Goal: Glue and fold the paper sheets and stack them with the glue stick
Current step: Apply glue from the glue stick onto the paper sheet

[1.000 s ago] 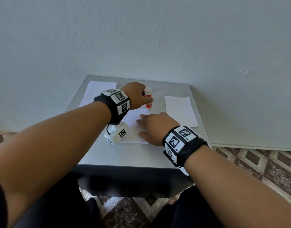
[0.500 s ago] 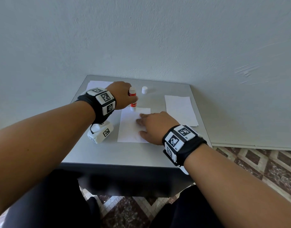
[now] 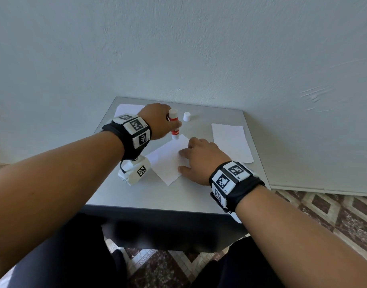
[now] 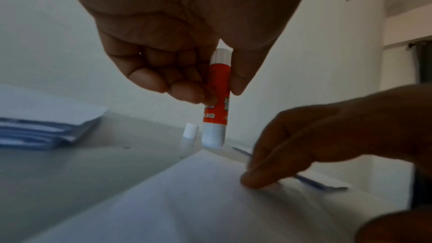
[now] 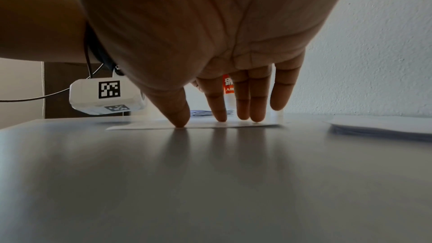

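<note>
Now the left hand (image 3: 157,121), fingers clamped on the red-and-white glue stick (image 3: 174,126), holds its tip at the far corner of the white paper sheet (image 3: 168,161) on the grey desk (image 3: 149,196); right hand (image 3: 201,159), fingers straight, pins it. Best press lightly, stroke evenly along the edge.

Cap (image 3: 186,116) behind sheet (image 3: 168,161)
</note>
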